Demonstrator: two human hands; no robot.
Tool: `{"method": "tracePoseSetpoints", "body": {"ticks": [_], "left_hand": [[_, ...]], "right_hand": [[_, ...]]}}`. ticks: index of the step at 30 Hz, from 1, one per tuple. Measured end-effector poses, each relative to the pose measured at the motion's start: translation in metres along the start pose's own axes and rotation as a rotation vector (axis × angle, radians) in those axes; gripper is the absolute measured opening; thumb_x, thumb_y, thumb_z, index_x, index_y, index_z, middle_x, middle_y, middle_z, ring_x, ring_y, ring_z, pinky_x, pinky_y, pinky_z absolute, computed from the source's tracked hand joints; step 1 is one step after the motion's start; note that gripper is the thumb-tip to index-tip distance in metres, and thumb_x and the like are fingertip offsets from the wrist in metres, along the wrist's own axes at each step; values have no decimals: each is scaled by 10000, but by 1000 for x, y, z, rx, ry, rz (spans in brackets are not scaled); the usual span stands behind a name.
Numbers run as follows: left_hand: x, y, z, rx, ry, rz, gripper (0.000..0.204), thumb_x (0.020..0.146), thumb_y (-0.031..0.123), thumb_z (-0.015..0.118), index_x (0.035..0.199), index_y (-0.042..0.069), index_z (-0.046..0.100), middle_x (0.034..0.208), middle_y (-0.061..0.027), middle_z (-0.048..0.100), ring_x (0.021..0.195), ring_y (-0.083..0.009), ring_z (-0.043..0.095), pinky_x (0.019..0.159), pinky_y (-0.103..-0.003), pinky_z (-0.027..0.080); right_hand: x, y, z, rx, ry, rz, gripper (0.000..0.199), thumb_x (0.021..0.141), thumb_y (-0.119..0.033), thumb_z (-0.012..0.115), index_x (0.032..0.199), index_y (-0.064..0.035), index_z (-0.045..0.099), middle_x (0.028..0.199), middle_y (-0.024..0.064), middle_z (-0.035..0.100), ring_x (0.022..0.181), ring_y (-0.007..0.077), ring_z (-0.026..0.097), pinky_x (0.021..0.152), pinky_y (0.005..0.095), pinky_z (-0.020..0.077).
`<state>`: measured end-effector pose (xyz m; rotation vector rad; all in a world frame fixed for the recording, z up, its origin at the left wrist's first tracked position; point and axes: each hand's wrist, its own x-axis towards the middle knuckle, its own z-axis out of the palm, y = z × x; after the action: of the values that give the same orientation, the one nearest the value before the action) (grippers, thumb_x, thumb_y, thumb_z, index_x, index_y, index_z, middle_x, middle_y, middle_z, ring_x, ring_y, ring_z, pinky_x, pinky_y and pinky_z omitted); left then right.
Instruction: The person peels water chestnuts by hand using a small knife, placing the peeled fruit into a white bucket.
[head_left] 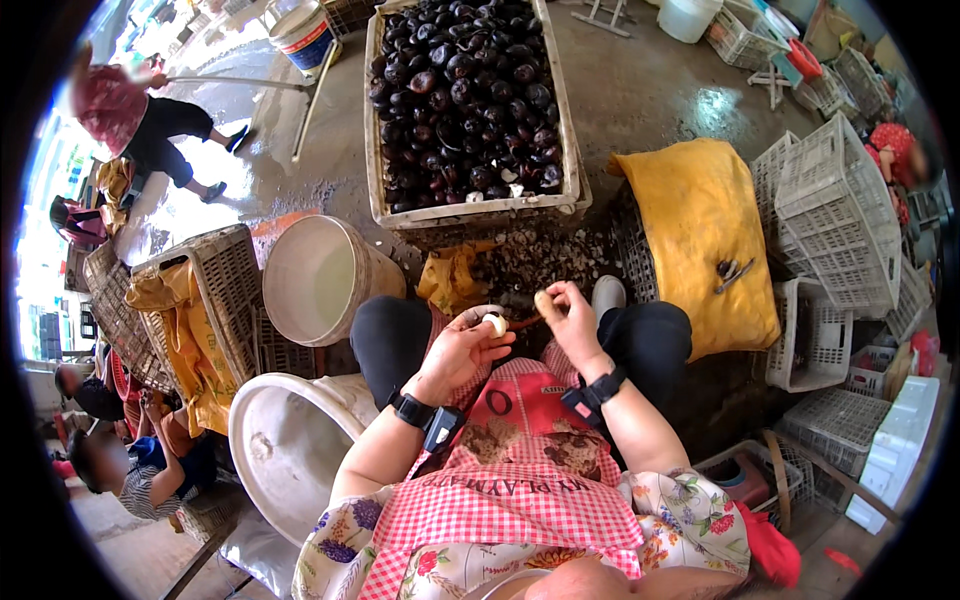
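Near side of crate (440, 213): left hand (458, 352) is gripping pale piece (495, 324); right hand (580, 330) is pinching tan object (547, 306); seemingly paring, next stroke probably requiring steadiness.

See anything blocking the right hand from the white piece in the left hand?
Only the tan object the right hand itself holds; nothing else visible stands between it and the white piece in the left hand.
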<state>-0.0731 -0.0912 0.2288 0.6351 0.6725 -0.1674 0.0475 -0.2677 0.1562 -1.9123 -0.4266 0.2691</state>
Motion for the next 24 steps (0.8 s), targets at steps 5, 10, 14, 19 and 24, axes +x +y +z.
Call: {"method": "tracePoseSetpoints", "body": {"ticks": [5, 10, 14, 19, 24], "left_hand": [[2, -5, -10, 110, -75, -24, 250, 976, 42, 547, 1225, 30, 553, 1082, -106, 651, 921, -218, 681, 766, -308, 592], [8, -3, -11, 178, -56, 47, 234, 965, 36, 564, 1199, 29, 567, 1064, -83, 652, 933, -174, 659, 797, -280, 563], [2, -4, -9, 59, -77, -6, 231, 969, 37, 552, 1199, 33, 569, 1076, -81, 652, 950, -176, 654, 855, -305, 556], [-5, -1, -1, 56, -27, 9, 257, 988, 36, 514, 1244, 16, 518, 1109, -125, 643, 1015, -270, 666, 851, -347, 584], [-4, -1, -4, 108, -90, -63, 241, 982, 16, 518, 1223, 10, 525, 1072, -129, 651, 928, -224, 680, 818, -326, 584]], "right_hand": [[-10, -55, -6, -107, -152, -200, 297, 851, -344, 744, 969, -92, 638, 834, 82, 644, 705, 238, 625, 638, 340, 509], [-8, -10, 1, 192, -98, 66, 332, 887, -345, 725, 1010, -60, 607, 765, 16, 615, 664, 126, 574, 633, 257, 471], [-15, -48, -1, -25, -120, -214, 309, 863, -349, 741, 972, -81, 633, 849, 63, 645, 695, 187, 626, 636, 304, 505], [-12, -12, 2, 231, -118, 55, 322, 883, -350, 730, 990, -64, 625, 792, 43, 621, 668, 151, 567, 642, 276, 482], [-7, -19, 0, 13, -111, -101, 303, 883, -350, 723, 961, -74, 624, 763, 50, 615, 669, 162, 589, 589, 294, 475]]}}
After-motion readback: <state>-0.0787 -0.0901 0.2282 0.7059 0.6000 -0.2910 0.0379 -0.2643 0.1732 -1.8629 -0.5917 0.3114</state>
